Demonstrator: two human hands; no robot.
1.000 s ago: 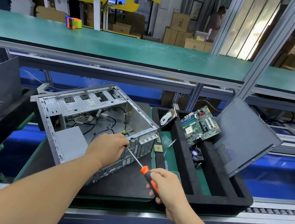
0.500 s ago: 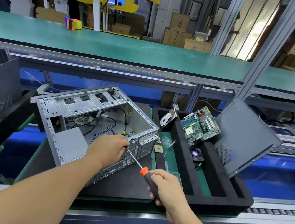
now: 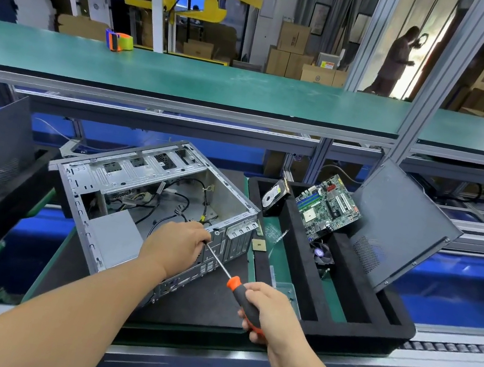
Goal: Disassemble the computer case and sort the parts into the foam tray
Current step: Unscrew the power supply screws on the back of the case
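The case lies open side up on a dark mat, and everything else is placed from it. The left hand rests on the case's near rear edge, fingers curled down over the metal rim beside the screwdriver tip. The right hand, nearer than the case, is wrapped tight round the handle of the screwdriver; the shaft slants up and left to the case's rear panel, and the tip is hidden behind the left hand. Loose black cables lie inside the case.

Just right of the case sits the black foam tray. In its slots stand a hard drive nearest the case, then a motherboard, tilted, with a fan below it, and a grey side panel leaning at the far right. A small square chip lies on the tray's edge beside the case. Beyond the case, on the green bench, sits a tape dispenser.
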